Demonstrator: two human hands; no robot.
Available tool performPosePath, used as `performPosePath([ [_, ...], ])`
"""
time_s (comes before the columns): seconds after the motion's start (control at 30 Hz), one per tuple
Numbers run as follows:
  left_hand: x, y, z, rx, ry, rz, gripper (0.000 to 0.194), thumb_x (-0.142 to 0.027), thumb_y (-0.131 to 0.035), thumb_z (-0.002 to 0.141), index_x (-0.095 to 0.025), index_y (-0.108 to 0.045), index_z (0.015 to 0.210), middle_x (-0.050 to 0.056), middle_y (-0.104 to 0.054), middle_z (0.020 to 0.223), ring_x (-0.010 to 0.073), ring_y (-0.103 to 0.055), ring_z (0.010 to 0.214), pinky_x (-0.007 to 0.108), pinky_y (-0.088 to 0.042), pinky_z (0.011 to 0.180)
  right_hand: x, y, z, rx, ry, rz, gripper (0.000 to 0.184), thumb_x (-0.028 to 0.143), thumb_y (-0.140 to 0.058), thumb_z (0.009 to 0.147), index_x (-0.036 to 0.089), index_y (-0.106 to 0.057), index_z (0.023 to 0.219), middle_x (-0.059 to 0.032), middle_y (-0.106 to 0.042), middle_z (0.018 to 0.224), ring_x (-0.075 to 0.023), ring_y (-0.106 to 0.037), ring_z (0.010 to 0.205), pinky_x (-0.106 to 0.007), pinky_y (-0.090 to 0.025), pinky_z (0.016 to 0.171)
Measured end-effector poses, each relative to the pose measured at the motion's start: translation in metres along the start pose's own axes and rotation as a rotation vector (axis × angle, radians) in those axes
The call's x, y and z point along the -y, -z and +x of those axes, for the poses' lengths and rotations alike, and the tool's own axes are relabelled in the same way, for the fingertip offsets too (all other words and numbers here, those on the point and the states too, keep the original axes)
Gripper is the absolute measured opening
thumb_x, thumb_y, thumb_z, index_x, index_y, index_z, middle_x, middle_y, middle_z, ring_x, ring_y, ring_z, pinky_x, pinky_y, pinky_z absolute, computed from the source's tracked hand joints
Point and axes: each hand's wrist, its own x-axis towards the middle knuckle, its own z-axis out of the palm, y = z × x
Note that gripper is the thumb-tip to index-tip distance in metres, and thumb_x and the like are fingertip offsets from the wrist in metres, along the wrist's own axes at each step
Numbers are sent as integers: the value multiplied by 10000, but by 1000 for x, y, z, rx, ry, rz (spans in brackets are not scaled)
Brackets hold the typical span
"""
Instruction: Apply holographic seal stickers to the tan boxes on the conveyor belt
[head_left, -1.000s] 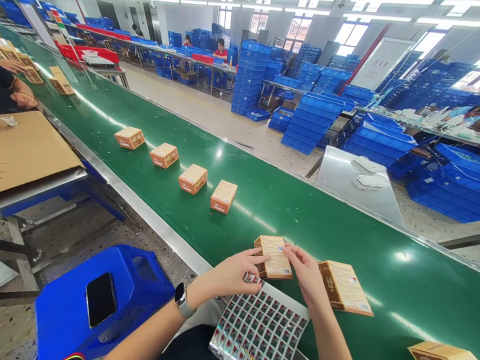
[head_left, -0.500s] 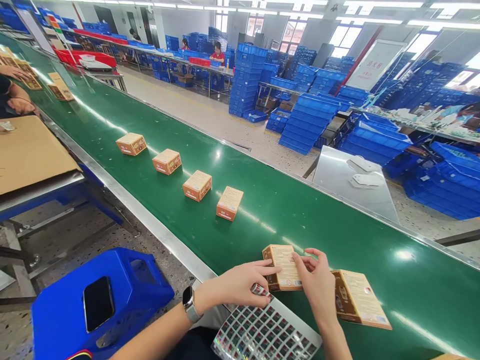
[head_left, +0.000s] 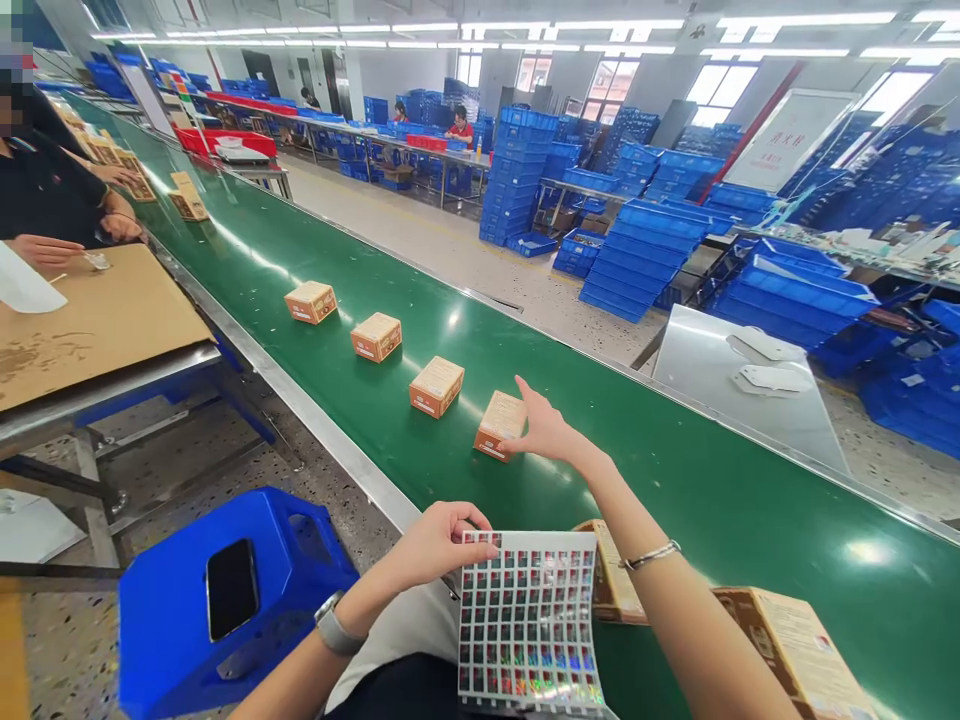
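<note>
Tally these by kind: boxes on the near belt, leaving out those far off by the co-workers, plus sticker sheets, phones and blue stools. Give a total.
Boxes: 6, some partly hidden
Sticker sheet: 1
Phone: 1
Blue stool: 1
Total: 9

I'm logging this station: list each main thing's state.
Left grip: closed on sticker sheet
sticker sheet: bent, top row partly bare
Right grip: spread open at box
box: closed, on belt
Phone: flat on stool, screen dark
stool: upright
Bracelet: worn, right arm
</note>
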Motion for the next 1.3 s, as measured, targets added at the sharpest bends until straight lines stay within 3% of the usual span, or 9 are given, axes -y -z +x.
performPosePath([
  [0.2,1,0,-10,20,3,-82,219,-301,-669,764,-145,-582,891,-30,-617,629,97,-505,522,209,-379,524,-1,-3,-26,112,53,-79,1104,308,-794,615,177,-216,1545,-218,-522,1397,-392,-444,1324,-678,-217,1104],
  [0.33,-7,-3,-8,13,-11,-66,242,-379,-632,817,-149,-560,797,-74,-490,534,62,-337,453,193,-233,453,2,5,-73,134,89,-72,957,392,-745,736,266,-238,1538,-145,-417,1526,-351,-351,1417,-655,-169,1154],
  [0.47,-16,-9,-5,-6,-28,-26,285,-404,-611,846,-172,-492,732,-102,-330,513,62,-226,458,218,-139,436,19,4,-117,-147,251,-75,407,382,-532,954,264,-512,1343,-98,-488,1479,-269,-433,1372,-496,-381,1097],
  [0.57,-18,-15,-3,-32,-45,18,294,-423,-567,875,-185,-459,739,-96,-316,539,71,-237,476,224,-142,443,36,-7,-144,-334,389,-230,176,292,-531,968,260,-631,1109,-80,-639,1303,-283,-553,1252,-514,-373,1067],
  [0.83,-21,-28,3,-51,-84,125,314,-421,-552,884,-198,-418,709,-88,-296,564,89,-246,522,233,-159,467,54,-30,-175,-562,325,-288,208,113,-567,917,263,-657,1030,-55,-709,1198,-273,-620,1166,-505,-318,1074],
  [0.93,-22,-26,8,-82,-83,144,320,-405,-541,881,-195,-407,680,-87,-301,562,85,-263,514,231,-177,473,46,-29,-180,-552,174,17,113,217,-599,909,289,-685,924,-35,-711,1184,-274,-614,1164,-499,-380,1041],
  [1.03,-22,-20,16,-86,-112,222,209,-309,-534,852,-179,-508,690,-54,-467,609,100,-427,556,227,-294,517,21,-26,-176,-536,-235,512,156,415,-655,865,272,-718,861,-59,-704,1200,-295,-608,1171,-503,-431,1030],
  [1.13,-24,-16,28,-1,-256,342,92,-203,-583,775,-190,-580,683,45,-721,1019,213,-622,998,298,-464,817,-15,-28,-164,-583,-560,929,358,523,-747,744,233,-758,954,-80,-718,1188,-302,-594,1207,-483,-405,1092],
  [1.3,-27,-21,45,223,-366,399,135,-159,-627,731,-214,-567,623,40,-536,1463,280,-317,1467,423,-327,1130,-50,-36,-148,-564,-629,1016,466,553,-794,658,172,-775,925,-112,-740,1127,-308,-649,1116,-459,-484,1021],
])
